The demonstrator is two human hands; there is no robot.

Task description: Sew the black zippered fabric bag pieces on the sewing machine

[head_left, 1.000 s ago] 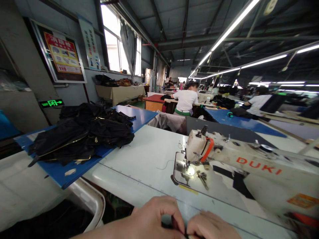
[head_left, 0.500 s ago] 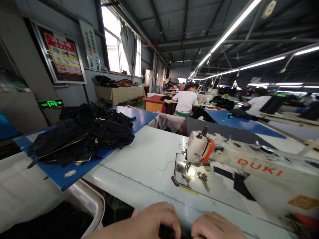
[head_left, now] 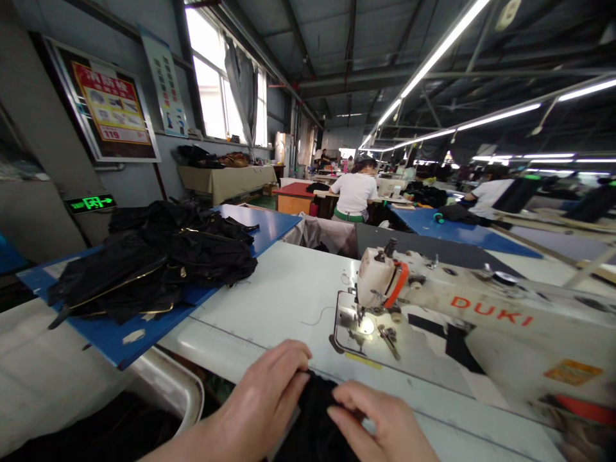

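Between my two hands, at the front edge of the sewing table [head_left: 269, 269], is a piece of black fabric [head_left: 315, 420]. My left hand [head_left: 262, 391] pinches its upper left side with thumb and fingers together. My right hand [head_left: 373, 417] grips the right side, thumb against the fingers. The lower part of the fabric runs out of view. Just beyond my hands stands a white sewing machine [head_left: 481, 308], its lamp lighting the needle plate [head_left: 349, 327]. A loose thread lies on the tabletop left of the plate.
Black bags or garments with gold zippers [head_left: 158, 263] are heaped on a blue board [head_left: 135, 343] at left. Below it is a pale bin [head_left: 190, 385] holding dark cloth. A person in a white shirt [head_left: 355, 192] sits farther ahead, near another blue table [head_left: 481, 237].
Both hands have risen from the bottom edge toward the table, bringing the black fabric into view. The view has shifted slightly, and the heap and machine look unchanged.
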